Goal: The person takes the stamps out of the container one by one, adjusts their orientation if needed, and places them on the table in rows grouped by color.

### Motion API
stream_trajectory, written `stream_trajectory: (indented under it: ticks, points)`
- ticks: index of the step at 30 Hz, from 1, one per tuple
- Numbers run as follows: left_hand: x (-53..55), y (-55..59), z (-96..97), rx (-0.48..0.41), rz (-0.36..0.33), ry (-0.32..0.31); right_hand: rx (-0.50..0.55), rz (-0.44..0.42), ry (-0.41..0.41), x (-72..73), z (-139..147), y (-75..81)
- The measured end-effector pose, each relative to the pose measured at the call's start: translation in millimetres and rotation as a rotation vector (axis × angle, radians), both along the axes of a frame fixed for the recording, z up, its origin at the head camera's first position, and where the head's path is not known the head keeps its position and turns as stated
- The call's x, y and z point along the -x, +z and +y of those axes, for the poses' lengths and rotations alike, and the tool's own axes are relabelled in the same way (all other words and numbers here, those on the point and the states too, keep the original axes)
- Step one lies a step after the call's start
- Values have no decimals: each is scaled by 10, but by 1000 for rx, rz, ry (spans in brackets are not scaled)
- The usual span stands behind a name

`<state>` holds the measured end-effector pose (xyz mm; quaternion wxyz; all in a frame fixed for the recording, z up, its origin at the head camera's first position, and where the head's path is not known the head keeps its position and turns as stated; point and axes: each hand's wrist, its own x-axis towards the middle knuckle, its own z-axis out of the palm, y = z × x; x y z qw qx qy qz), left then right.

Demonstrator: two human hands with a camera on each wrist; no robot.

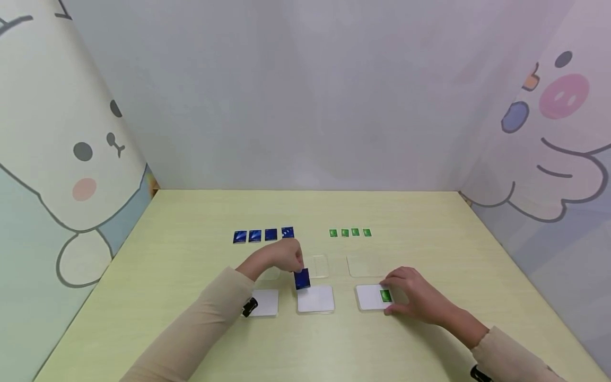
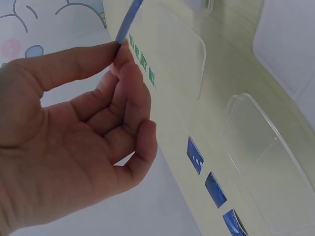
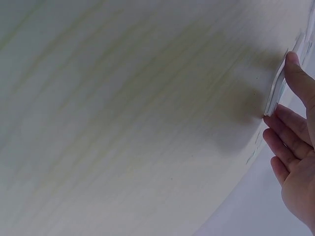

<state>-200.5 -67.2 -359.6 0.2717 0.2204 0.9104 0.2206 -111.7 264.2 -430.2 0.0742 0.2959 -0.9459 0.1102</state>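
Observation:
My left hand (image 1: 285,255) pinches a small dark blue square card (image 1: 302,279) between thumb and index finger; in the left wrist view the card (image 2: 129,22) appears edge-on as a thin strip. It hangs over the back left corner of the middle white-topped clear case (image 1: 316,299). On the right, my right hand (image 1: 415,296) holds another white-topped case (image 1: 369,298) by its near and far edges, thumb on the near side. A small green square (image 1: 385,295) lies on that case's right end. In the right wrist view the case (image 3: 278,86) shows from its side.
A third white case (image 1: 267,302) lies left, partly behind my left sleeve. Clear lids (image 1: 363,266) lie behind the cases. Farther back are a row of blue squares (image 1: 255,236) and a row of green squares (image 1: 345,233). Walls bound the table (image 1: 191,212) at back and sides.

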Motion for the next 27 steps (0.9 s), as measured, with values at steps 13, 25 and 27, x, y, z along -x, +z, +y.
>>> stream_trajectory:
  ticks: [13,25,27]
  points:
    - [-6,-29,-161,-26,-17,25,2,-9,-12,-16,-3,-3]
    - [6,-34,-317,-35,-19,42,-9,-4,-12,-1,-2,5]
    - [4,-33,-352,-30,-20,52,-8,-4,-11,0,-2,1]
